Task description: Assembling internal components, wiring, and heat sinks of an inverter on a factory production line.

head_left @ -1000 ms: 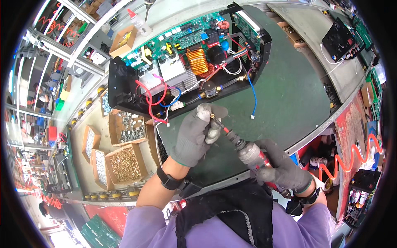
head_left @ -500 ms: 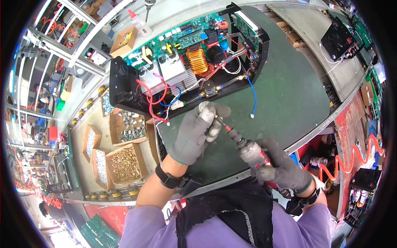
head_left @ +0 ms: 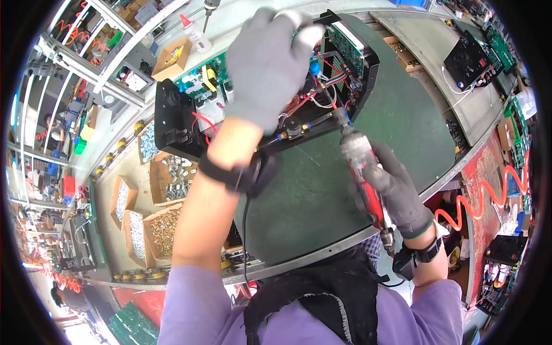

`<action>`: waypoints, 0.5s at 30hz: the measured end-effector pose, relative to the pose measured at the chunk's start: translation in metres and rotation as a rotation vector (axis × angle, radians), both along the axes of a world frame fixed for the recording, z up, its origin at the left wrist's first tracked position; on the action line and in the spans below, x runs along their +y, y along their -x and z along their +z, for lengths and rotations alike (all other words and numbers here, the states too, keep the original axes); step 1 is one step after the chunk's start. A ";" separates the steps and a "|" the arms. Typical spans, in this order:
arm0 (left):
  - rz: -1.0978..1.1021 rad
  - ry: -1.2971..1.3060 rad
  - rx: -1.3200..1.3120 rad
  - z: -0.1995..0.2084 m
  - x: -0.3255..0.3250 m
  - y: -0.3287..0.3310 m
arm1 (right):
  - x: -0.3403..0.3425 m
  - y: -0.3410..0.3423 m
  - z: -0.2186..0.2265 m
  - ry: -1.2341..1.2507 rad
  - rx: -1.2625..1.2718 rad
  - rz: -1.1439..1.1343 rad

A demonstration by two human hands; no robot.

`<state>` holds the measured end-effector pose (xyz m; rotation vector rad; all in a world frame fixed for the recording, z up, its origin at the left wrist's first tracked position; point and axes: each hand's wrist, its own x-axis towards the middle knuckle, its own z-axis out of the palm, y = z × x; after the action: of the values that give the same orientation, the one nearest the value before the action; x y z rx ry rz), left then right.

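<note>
My right hand (head_left: 397, 195), in a grey glove, is closed around a red and grey air screwdriver (head_left: 368, 175). Its thin bit points away from me into the front right part of an open black chassis (head_left: 175, 121). My gloved left hand (head_left: 267, 69) is over the middle of the chassis, hiding much of the green circuit board (head_left: 217, 68). Its fingers are slightly blurred near the far side, and whether they grip anything does not show. Near the bit lie red and white wires and a round black part (head_left: 294, 126) at the front edge.
The chassis rests on a green work surface (head_left: 305, 201). Left of it, cardboard boxes hold brass-coloured fasteners (head_left: 164, 233) and metal clips (head_left: 183, 181). A red-capped bottle (head_left: 195, 34) stands behind. An orange coiled hose (head_left: 483, 201) hangs at right, below another black unit (head_left: 467, 60).
My left hand has left the screwdriver's tip and moved up and away over the chassis. My right hand has raised the screwdriver, bringing its bit into the chassis.
</note>
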<state>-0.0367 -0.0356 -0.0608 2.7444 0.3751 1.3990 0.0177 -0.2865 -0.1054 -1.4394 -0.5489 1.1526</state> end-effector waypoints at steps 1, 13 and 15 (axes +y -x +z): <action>0.070 -0.111 0.076 0.004 0.013 -0.011 | 0.006 0.001 0.004 -0.023 0.017 -0.001; -0.483 0.281 0.375 0.011 0.078 -0.060 | 0.036 -0.007 0.002 -0.005 0.086 -0.131; -0.491 0.278 0.370 0.017 0.066 -0.060 | 0.035 -0.012 0.002 0.013 0.084 -0.135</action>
<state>0.0229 0.0307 -0.0437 2.6000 -0.0937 0.6724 0.0300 -0.2510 -0.1034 -1.4111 -0.3804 1.1053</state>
